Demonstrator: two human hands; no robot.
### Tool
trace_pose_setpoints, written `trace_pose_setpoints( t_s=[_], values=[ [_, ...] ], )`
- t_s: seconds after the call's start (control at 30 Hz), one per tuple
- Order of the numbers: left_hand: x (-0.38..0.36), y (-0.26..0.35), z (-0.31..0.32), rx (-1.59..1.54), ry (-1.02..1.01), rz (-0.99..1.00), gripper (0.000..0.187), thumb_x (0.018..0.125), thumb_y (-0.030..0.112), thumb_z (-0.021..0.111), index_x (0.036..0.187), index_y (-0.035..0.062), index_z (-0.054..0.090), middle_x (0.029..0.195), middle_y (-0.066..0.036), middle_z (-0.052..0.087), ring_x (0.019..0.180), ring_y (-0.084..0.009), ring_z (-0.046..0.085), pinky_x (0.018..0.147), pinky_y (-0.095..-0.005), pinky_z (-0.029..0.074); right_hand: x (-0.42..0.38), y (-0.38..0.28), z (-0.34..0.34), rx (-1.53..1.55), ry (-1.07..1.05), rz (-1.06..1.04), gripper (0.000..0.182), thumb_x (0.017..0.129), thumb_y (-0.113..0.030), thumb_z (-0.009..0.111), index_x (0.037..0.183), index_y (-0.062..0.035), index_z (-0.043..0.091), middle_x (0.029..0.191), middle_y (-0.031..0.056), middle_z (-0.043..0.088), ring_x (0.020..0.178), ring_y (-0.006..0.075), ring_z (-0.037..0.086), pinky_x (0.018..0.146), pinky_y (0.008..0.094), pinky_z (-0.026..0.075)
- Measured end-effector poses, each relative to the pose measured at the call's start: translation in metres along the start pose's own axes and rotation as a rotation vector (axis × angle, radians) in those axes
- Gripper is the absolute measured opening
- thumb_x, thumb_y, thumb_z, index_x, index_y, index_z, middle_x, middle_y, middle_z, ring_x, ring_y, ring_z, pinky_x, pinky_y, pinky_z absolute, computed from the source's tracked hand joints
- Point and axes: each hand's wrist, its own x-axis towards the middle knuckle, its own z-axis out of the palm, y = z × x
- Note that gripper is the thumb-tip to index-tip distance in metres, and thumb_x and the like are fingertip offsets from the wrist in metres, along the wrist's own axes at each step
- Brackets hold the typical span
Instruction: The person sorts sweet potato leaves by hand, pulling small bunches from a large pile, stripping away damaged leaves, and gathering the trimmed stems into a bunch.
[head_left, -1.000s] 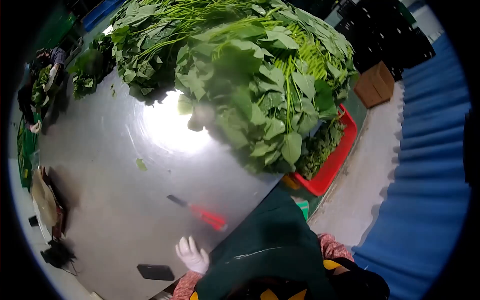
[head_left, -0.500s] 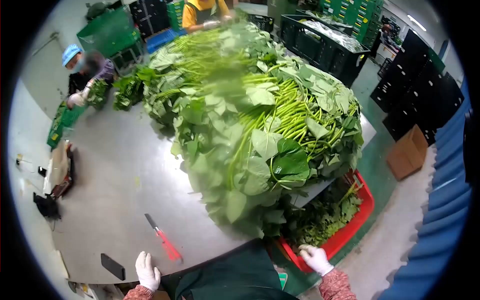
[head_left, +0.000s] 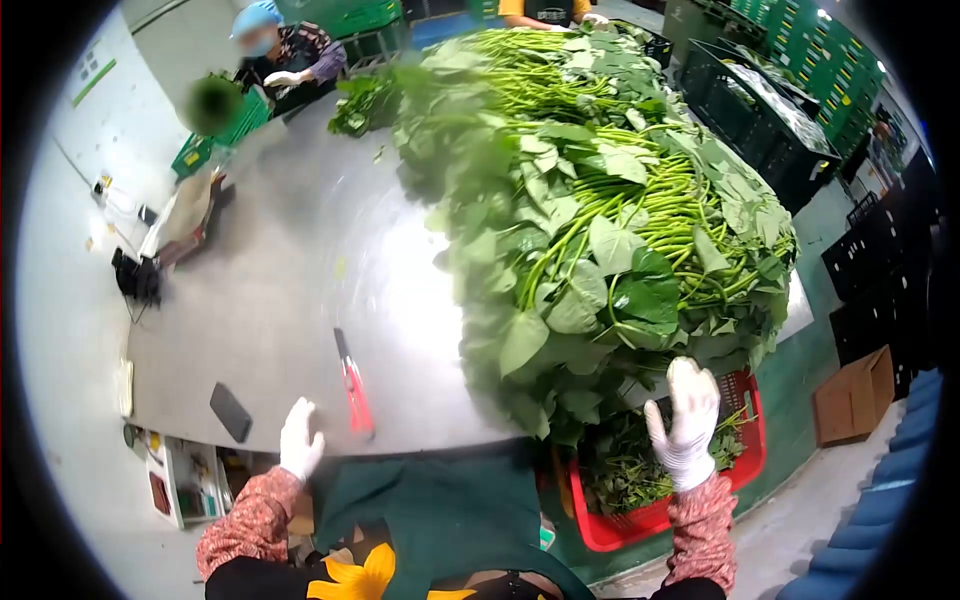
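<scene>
A big heap of leafy greens [head_left: 640, 220], with long green stems and broad leaves, covers the right part of the metal table [head_left: 290, 290]. My right hand [head_left: 688, 415], in a white glove, is at the heap's near edge, above a red basket [head_left: 757, 430] with loose greens in it. Its thumb is apart from the fingers and nothing shows in its grasp. By the table's near edge is my gloved left hand [head_left: 299, 440], open and holding nothing. A knife with a red handle [head_left: 356, 398] lies just right of it, and a black phone [head_left: 231, 412] to its left.
Across the table's far left, a person in a blue cap [head_left: 285, 50] stands beside a green crate [head_left: 245, 118]. Another person [head_left: 548, 12] is behind the heap. Black crates [head_left: 755, 120] stand at the back right, and a cardboard box [head_left: 853, 397] sits on the floor.
My right hand has risen from the basket's near rim toward the heap. The left hand has lifted slightly from the table edge. The view has shifted, and the far-left person's greens have moved down toward the crate.
</scene>
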Motion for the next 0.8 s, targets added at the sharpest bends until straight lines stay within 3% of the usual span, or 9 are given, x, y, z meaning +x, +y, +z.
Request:
trace_pose_setpoints(
  t_s=[0.07, 0.17, 0.3, 0.37, 0.5, 0.53, 0.63, 0.73, 0.8],
  values=[
    [-0.001, -0.009, 0.013, -0.043, 0.047, -0.047, 0.051, 0.082, 0.009, 0.063, 0.13, 0.0025, 0.051, 0.136, -0.022, 0.049, 0.127, -0.0372, 0.047, 0.109, -0.042, 0.036, 0.029, -0.001, -0.009, -0.082, 0.085, -0.054, 0.076, 0.073, -0.019, 0.077, 0.138, -0.0003, 0.042, 0.134, 0.0192, 0.049, 0.124, 0.0363, 0.048, 0.107, 0.0502, 0.034],
    [0.007, 0.018, 0.008, -0.359, 0.056, -0.254, 0.043, 0.087, 0.011, 0.061, 0.129, 0.003, 0.052, 0.131, -0.02, 0.053, 0.124, -0.0356, 0.049, 0.106, -0.0411, 0.038, 0.068, -0.008, -0.015, -0.133, -0.007, -0.163, 0.087, 0.068, -0.028, 0.081, 0.14, -0.002, 0.04, 0.141, 0.019, 0.044, 0.13, 0.0356, 0.043, 0.112, 0.0511, 0.027],
    [0.021, 0.039, -0.008, 0.064, 0.195, -0.014, 0.049, 0.088, 0.016, 0.062, 0.134, 0.0045, 0.048, 0.135, -0.017, 0.049, 0.129, -0.0326, 0.044, 0.111, -0.0475, 0.028, 0.109, -0.017, -0.017, -0.19, -0.116, -0.243, 0.095, 0.06, -0.032, 0.084, 0.14, -0.0036, 0.042, 0.145, 0.0168, 0.04, 0.135, 0.0334, 0.038, 0.114, 0.0518, 0.023],
    [0.032, 0.03, -0.007, 0.091, 0.119, 0.031, 0.056, 0.084, 0.013, 0.061, 0.137, 0.0016, 0.043, 0.14, -0.019, 0.043, 0.133, -0.0353, 0.038, 0.112, -0.0511, 0.024, 0.124, -0.017, -0.011, -0.215, -0.147, -0.26, 0.098, 0.056, -0.033, 0.085, 0.139, -0.0027, 0.043, 0.146, 0.0176, 0.039, 0.137, 0.0339, 0.036, 0.115, 0.0528, 0.022],
    [0.045, 0.015, 0.005, 0.084, 0.056, 0.05, 0.067, 0.077, 0.015, 0.062, 0.137, -0.0028, 0.04, 0.14, -0.023, 0.04, 0.134, -0.0405, 0.033, 0.112, -0.056, 0.02, 0.152, -0.021, 0.012, -0.442, -0.209, -0.451, 0.05, 0.077, -0.03, 0.065, 0.117, -0.0026, 0.051, 0.145, 0.0211, 0.039, 0.137, 0.0356, 0.036, 0.114, 0.0548, 0.023],
    [0.044, 0.013, 0.003, 0.071, 0.028, 0.027, 0.069, 0.075, 0.016, 0.062, 0.137, -0.003, 0.039, 0.141, -0.023, 0.039, 0.135, -0.0409, 0.032, 0.112, -0.0572, 0.02, 0.162, -0.025, 0.015, -0.376, -0.252, -0.484, 0.043, 0.078, -0.027, 0.066, 0.115, -0.0086, 0.052, 0.146, 0.0214, 0.039, 0.138, 0.0359, 0.036, 0.114, 0.0557, 0.023],
    [0.051, 0.012, -0.003, 0.041, -0.018, -0.005, 0.073, 0.072, 0.018, 0.065, 0.137, -0.002, 0.039, 0.14, -0.023, 0.039, 0.135, -0.0411, 0.032, 0.112, -0.0584, 0.019, 0.197, -0.04, 0.022, -0.314, -0.364, -0.492, 0.034, 0.086, -0.023, 0.058, 0.12, -0.0234, 0.054, 0.147, 0.0217, 0.038, 0.138, 0.0369, 0.035, 0.114, 0.0573, 0.023],
    [0.047, 0.0, 0.003, 0.049, -0.017, 0.012, 0.074, 0.071, 0.02, 0.066, 0.137, -0.0012, 0.04, 0.138, -0.022, 0.041, 0.134, -0.041, 0.034, 0.112, -0.0583, 0.019, 0.219, -0.055, 0.018, -0.412, -0.5, -0.478, 0.036, 0.087, -0.025, 0.055, 0.124, -0.0242, 0.057, 0.145, 0.0231, 0.04, 0.136, 0.0402, 0.037, 0.112, 0.0578, 0.026],
    [0.047, 0.002, -0.001, 0.031, 0.005, 0.011, 0.072, 0.072, 0.02, 0.068, 0.136, -0.0009, 0.042, 0.138, -0.021, 0.043, 0.134, -0.0394, 0.035, 0.113, -0.0557, 0.02, 0.226, -0.073, 0.015, -0.274, -0.53, -0.401, 0.044, 0.082, -0.019, 0.054, 0.127, -0.0198, 0.056, 0.138, 0.0267, 0.044, 0.13, 0.0416, 0.043, 0.108, 0.0588, 0.031]
  ],
)
